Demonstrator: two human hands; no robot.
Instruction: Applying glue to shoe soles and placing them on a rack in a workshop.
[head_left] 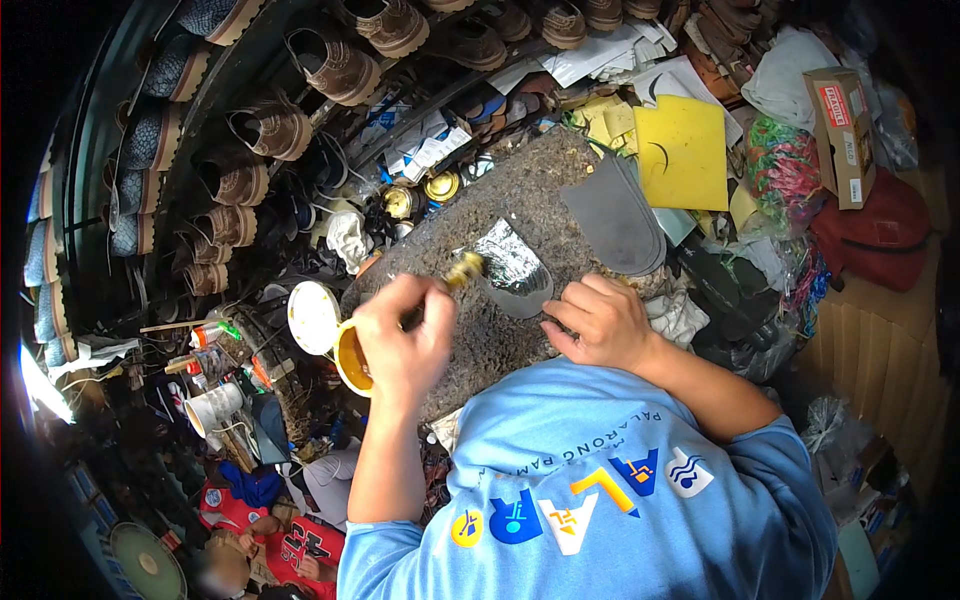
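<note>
My left hand (405, 330) is closed round a brush (465, 269) whose yellowish end is blurred, just at the left edge of a shoe sole (520, 298). A wet, glossy coat covers most of that grey sole, which lies flat on a rough, crusted work block (470, 345). My right hand (605, 322) has its fingers bent, with thumb and fingertips at the sole's near right edge. Partly behind my left hand stands a yellow tub (350, 360), its round white lid (313, 317) beside it. Larger dark grey sole-shaped sheets (615, 220) lie on the block's right side.
Brown shoes (330, 65) fill racks at upper left. Yellow sheets (683, 150), a cardboard box (840, 135) and a dark red bag (875, 230) sit at right. Small open tins (440, 186) edge the block. A person in red (305, 555) and a fan (145, 562) are at lower left.
</note>
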